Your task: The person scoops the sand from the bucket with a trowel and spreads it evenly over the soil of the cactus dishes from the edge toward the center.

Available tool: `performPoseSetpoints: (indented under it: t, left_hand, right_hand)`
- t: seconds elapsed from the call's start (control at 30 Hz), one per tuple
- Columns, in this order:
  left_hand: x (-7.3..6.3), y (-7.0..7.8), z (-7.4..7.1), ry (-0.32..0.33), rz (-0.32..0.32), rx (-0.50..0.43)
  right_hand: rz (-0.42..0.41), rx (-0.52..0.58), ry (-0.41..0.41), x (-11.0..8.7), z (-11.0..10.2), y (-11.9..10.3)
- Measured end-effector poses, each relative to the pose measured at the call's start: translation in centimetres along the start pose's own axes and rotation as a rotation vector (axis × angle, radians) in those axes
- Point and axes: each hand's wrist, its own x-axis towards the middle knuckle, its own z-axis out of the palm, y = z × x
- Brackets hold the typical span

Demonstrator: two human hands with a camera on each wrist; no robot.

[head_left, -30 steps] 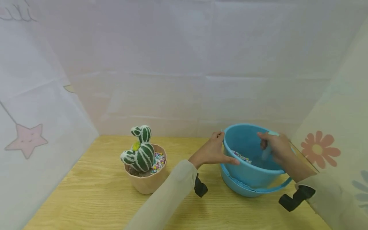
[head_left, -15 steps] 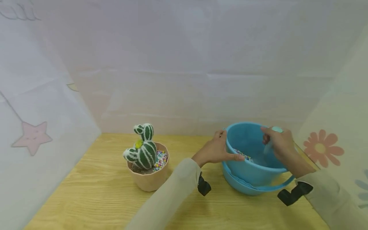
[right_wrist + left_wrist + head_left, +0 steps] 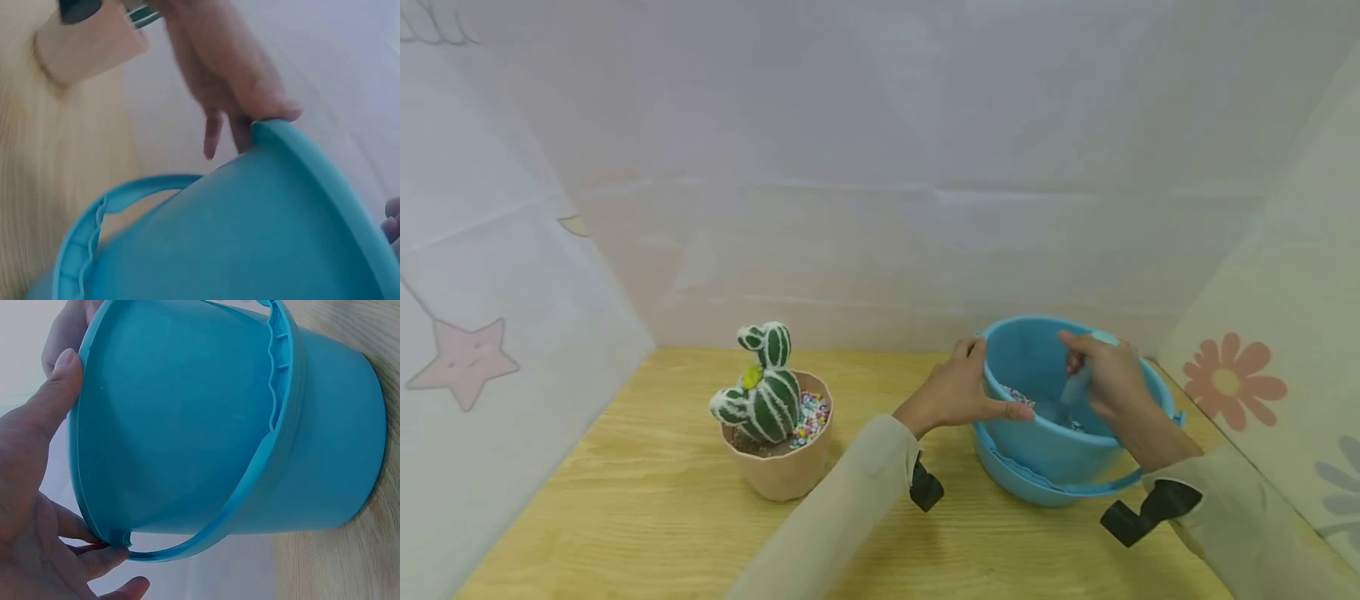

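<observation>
A blue bucket (image 3: pixel 1045 454) stands on the wooden table at the right, its handle hanging down the front. My left hand (image 3: pixel 953 392) holds its left side, thumb over the near rim and fingers outside by the handle joint, as the left wrist view shows. Inside the bucket, my right hand (image 3: pixel 1108 379) grips a pale blue tool (image 3: pixel 1077 386) with a rounded end showing above the fist. The tool points down toward small multicoloured pebbles (image 3: pixel 1019 397); its lower end is hard to make out, so I cannot tell its kind.
To the left stands a peach pot (image 3: pixel 782 477) with a green-and-white crafted cactus (image 3: pixel 775 404), a yellow flower on it and coloured pebbles (image 3: pixel 811 419) beside it. White sheeting (image 3: pixel 850 250) with printed figures encloses the wooden table (image 3: pixel 647 500) at the back and sides.
My right hand has shifted a little left inside the bucket with the pale blue tool. Some pebbles now show to the right of the tool. The left hand keeps its hold on the rim.
</observation>
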Motion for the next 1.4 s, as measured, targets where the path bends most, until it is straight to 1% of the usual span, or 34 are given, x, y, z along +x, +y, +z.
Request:
performPoseSetpoints:
  t: [0.07, 0.2, 0.3, 0.37, 0.43, 0.47, 0.53, 0.6, 0.7, 0.83, 0.93, 1.07, 1.23, 1.4]
  left_hand:
    - [-0.1, 0.0, 0.1, -0.007, -0.004, 0.004]
    - [-0.3, 0.1, 0.2, -0.019, -0.016, -0.008]
    - [-0.3, 0.2, 0.4, -0.021, -0.006, -0.025]
    - [-0.2, 0.2, 0.5, -0.024, 0.004, -0.031]
    - [-0.3, 0.2, 0.7, -0.031, 0.008, -0.039]
    - [-0.3, 0.2, 0.7, -0.033, 0.01, -0.039]
    - [-0.3, 0.2, 0.7, -0.036, 0.009, -0.039]
    - [-0.3, 0.1, 0.7, -0.033, 0.006, -0.029]
    - [-0.3, -0.1, 0.5, -0.024, -0.002, -0.018]
    - [-0.3, -0.1, 0.5, -0.024, -0.001, -0.023]
    - [-0.3, 0.0, 0.5, -0.022, 0.002, -0.019]
    - [-0.2, 0.1, 0.6, -0.018, -0.004, 0.0]
    - [-0.1, 0.1, 0.5, -0.024, 0.002, 0.012]
    - [-0.1, 0.0, 0.1, -0.027, -0.001, 0.004]
  right_hand:
    - [0.021, 0.236, 0.006, -0.2, -0.2, 0.2]
    - [0.098, 0.659, 0.004, -0.4, -1.5, 0.6]
    - [0.155, 0.974, 0.031, -0.3, -2.6, 0.7]
    - [0.186, 1.133, 0.057, -0.4, -3.2, 0.8]
    - [0.208, 1.245, 0.072, -0.5, -3.8, 0.9]
    - [0.212, 1.281, 0.078, -0.6, -4.0, 0.9]
    - [0.214, 1.34, 0.064, -0.6, -4.3, 0.9]
    - [0.206, 1.373, 0.043, -0.5, -4.3, 0.9]
    - [0.201, 1.388, 0.027, -0.3, -4.2, 0.9]
    - [0.192, 1.414, 0.053, -0.2, -4.2, 0.8]
    - [0.177, 1.468, 0.073, -0.2, -4.3, 0.7]
    - [0.138, 1.507, 0.084, -0.5, -4.3, 0.7]
    - [0.088, 1.518, 0.078, -0.7, -4.2, 0.5]
    - [0.075, 1.569, 0.067, -0.5, -3.9, 0.3]
